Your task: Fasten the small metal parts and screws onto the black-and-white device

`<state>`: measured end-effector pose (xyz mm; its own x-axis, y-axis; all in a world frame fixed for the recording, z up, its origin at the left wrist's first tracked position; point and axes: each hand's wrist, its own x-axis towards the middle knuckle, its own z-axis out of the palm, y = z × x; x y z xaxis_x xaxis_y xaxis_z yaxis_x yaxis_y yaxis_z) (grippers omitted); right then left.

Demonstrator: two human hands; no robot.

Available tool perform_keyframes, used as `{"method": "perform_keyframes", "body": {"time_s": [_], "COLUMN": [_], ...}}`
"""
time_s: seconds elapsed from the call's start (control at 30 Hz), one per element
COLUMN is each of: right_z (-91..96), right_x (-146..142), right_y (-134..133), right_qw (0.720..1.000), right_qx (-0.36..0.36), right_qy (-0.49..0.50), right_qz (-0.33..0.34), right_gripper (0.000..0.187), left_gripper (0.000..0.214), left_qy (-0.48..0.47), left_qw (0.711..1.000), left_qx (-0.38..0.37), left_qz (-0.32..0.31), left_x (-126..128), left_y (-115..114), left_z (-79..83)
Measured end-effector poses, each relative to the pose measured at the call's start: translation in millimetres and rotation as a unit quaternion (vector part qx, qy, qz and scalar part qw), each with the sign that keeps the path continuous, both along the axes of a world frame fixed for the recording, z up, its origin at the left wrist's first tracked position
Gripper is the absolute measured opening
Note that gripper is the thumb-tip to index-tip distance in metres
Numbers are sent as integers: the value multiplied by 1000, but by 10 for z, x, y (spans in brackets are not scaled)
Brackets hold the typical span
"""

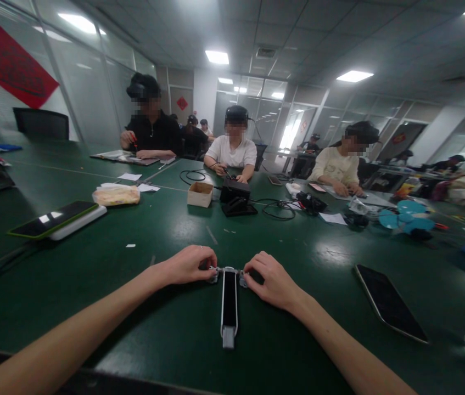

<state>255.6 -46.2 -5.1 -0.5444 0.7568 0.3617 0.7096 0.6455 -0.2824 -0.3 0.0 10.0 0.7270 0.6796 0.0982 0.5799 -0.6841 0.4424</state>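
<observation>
A narrow silver-and-black device [229, 303] lies lengthwise on the green table [166, 329] in front of me. My left hand [189, 264] is closed, its fingertips pinching a small metal part at the device's far left end. My right hand [269, 280] is closed too, pinching the matching part on the far right end. What exactly the fingers hold is too small to name. Both forearms reach in from the bottom edge.
A dark phone [388, 302] lies face up to my right; another phone on a white slab [57, 219] sits at left. Mid-table: a cardboard box [200, 194], a black device with cables [236, 198], a wrapped packet [116, 195]. Three people sit across the table.
</observation>
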Motion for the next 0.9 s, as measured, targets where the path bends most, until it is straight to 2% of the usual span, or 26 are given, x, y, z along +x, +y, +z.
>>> {"method": "perform_keyframes", "body": {"time_s": [0.47,0.9], "right_z": [-10,7], "right_x": [4,-1], "right_y": [7,-2], "right_qw": [1000,1000], "right_qx": [3,-1], "right_qy": [6,-3], "right_qz": [4,1], "right_gripper": [4,3], "left_gripper": [18,23], "left_qy": [13,22], "left_qw": [1000,999], "left_qx": [-9,24], "left_qz": [-12,-30], "left_x": [-7,-5], "left_y": [0,-9], "left_z": [25,-2]}}
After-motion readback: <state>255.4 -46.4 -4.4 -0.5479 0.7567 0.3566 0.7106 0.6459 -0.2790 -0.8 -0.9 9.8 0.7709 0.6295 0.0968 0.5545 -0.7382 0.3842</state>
